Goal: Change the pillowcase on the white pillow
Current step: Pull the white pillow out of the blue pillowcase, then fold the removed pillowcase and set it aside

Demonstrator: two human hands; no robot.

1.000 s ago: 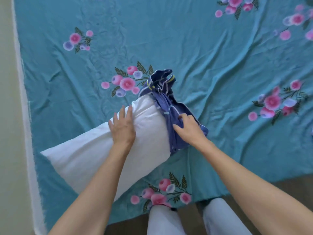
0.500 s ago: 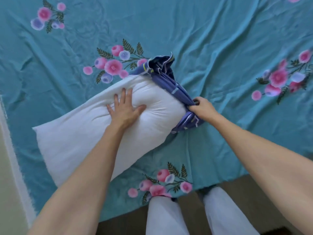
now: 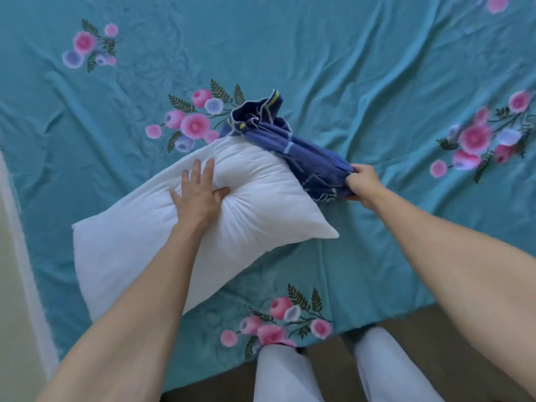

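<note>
Cloth throughout, all matt.
White pillow (image 3: 139,245): soft matt fabric, smooth, puckered into fine creases where pressed. Pillowcase (image 3: 316,161): thin blue woven cloth with pale stripes, bunched and heavily wrinkled. Bedsheet (image 3: 362,68): teal cloth with printed pink flowers, faint sheen, rumpled with long folds. Floor (image 3: 429,329): dull brown, looks like carpet, too blurred to tell.
</note>
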